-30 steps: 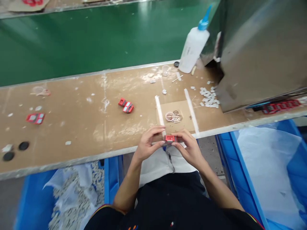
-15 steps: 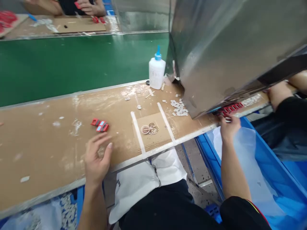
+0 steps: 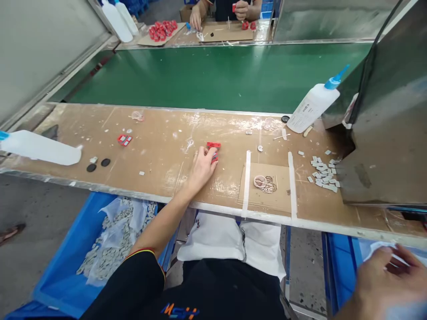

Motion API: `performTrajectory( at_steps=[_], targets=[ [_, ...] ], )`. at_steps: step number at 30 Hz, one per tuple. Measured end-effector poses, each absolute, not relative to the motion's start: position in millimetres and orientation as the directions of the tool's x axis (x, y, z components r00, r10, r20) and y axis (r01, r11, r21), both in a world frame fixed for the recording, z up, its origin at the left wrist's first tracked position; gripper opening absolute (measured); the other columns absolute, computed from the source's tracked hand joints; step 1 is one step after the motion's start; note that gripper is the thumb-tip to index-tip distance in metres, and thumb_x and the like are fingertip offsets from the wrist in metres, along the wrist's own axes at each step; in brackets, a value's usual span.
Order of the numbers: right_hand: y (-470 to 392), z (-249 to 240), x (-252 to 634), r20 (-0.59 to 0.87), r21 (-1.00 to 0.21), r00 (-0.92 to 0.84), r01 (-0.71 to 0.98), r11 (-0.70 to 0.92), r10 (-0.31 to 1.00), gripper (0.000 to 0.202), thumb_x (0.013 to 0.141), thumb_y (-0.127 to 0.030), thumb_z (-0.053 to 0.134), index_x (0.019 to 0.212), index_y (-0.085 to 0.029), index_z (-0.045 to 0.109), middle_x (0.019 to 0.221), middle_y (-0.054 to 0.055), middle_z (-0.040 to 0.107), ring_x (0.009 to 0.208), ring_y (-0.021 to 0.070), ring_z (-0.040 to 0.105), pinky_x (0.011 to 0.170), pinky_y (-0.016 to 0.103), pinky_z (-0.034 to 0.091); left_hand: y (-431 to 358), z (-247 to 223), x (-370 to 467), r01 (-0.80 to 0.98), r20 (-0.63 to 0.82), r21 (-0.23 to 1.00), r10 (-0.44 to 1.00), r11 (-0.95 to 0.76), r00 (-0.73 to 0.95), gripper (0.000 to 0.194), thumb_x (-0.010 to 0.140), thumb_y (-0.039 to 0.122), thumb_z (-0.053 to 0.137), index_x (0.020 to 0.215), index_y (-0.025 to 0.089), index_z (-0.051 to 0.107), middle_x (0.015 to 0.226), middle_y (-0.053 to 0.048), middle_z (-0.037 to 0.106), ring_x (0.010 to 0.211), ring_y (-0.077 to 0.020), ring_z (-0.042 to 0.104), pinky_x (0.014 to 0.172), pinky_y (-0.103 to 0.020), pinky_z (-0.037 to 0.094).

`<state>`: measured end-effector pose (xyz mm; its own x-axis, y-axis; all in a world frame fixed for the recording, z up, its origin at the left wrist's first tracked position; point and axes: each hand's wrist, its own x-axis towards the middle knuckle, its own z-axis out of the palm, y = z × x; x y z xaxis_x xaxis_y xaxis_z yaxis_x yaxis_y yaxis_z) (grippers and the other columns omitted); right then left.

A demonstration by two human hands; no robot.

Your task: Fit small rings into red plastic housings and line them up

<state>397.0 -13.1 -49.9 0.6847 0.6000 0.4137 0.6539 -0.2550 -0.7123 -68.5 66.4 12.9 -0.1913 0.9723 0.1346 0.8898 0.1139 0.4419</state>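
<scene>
The worktop (image 3: 160,182) runs right across in front of me, and the left blue bin (image 3: 62,255) sits below its front edge, probably for easy reach. The right bottle (image 3: 308,109) is at the far edge, likely to leave me elbow room; the left bottle (image 3: 46,147) sits well apart from it. White tape crosses both sides of the cardboard (image 3: 280,173), I'd say to stop it sliding. My right hand (image 3: 388,280) is a blur over the right-hand side, fingers curled; I can't tell whether it is clamped on anything. My left hand (image 3: 203,168) reaches down with thumb and fingertips bent in at the near red piece (image 3: 215,157), probably for a light, careful touch; I can't tell whether they are clamped on it. The far red piece (image 3: 213,145) lies just beyond, its long axis left to right, roughly along the worktop edge. The near one's axis is hidden by my fingers, and which end is the front of either, I can't tell.
</scene>
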Motion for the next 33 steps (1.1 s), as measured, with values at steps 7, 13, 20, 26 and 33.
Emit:
performTrajectory(
  at_steps=[7, 13, 20, 26, 33],
  targets=[
    [5, -33, 289, 0.34, -0.774, 0.225, 0.619, 0.135, 0.913, 0.038, 0.088, -0.051, 0.066, 0.103, -0.017, 0.07, 0.086, 0.009, 0.071, 0.071, 0.0224, 0.066, 0.066, 0.037, 0.055, 31, 17, -63, 0.105, -0.116, 0.986, 0.984, 0.13, -0.133, 0.038, 0.081, 0.03, 0.074, 0.097, 0.024, 0.04, 0.09, 0.0, 0.069, 0.081, -0.0138, 0.065, 0.075, -0.026, 0.051],
    [49, -15, 219, 0.343, -0.785, -0.148, 0.498, 0.369, 0.928, 0.023, 0.091, -0.036, 0.066, 0.108, -0.022, 0.071, 0.088, 0.006, 0.072, 0.072, 0.0195, 0.064, 0.069, 0.035, 0.057, 18, 4, -13, -0.434, -0.222, 0.885, 0.972, 0.169, -0.073, 0.065, 0.069, 0.058, 0.086, 0.111, 0.023, 0.053, 0.073, 0.006, 0.061, 0.057, -0.0066, 0.05, 0.053, -0.018, 0.043],
    [70, -1, 202, 0.367, -0.756, -0.261, 0.476, 0.45, 0.893, 0.014, 0.096, -0.029, 0.061, 0.09, -0.023, 0.073, 0.088, 0.005, 0.074, 0.076, 0.019, 0.067, 0.068, 0.032, 0.055, 18, -5, -10, -0.628, -0.355, 0.728, 0.935, 0.275, -0.002, 0.067, 0.068, 0.083, 0.069, 0.086, 0.019, 0.059, 0.066, 0.004, 0.053, 0.046, -0.004, 0.034, 0.036, -0.013, 0.022],
    [75, -2, 200, 0.407, -0.686, -0.341, 0.498, 0.53, 0.847, 0.02, 0.099, -0.023, 0.055, 0.091, -0.023, 0.074, 0.085, 0.005, 0.069, 0.079, 0.0187, 0.066, 0.071, 0.033, 0.054, 11, -7, -25, -0.657, -0.383, 0.685, 0.923, 0.315, 0.043, 0.06, 0.072, 0.062, 0.083, 0.111, 0.019, 0.069, 0.093, -0.005, 0.069, 0.061, -0.008, 0.056, 0.048, -0.018, 0.048],
    [70, -7, 209, 0.461, -0.65, -0.263, 0.55, 0.525, 0.847, 0.019, 0.097, -0.021, 0.057, 0.089, -0.024, 0.073, 0.083, 0.004, 0.063, 0.078, 0.0199, 0.062, 0.07, 0.034, 0.052, 5, -13, -19, -0.465, -0.304, 0.832, 0.95, 0.301, 0.072, 0.057, 0.068, 0.037, 0.091, 0.117, 0.017, 0.068, 0.091, -0.005, 0.075, 0.071, -0.0127, 0.07, 0.07, -0.025, 0.059]
  ],
)
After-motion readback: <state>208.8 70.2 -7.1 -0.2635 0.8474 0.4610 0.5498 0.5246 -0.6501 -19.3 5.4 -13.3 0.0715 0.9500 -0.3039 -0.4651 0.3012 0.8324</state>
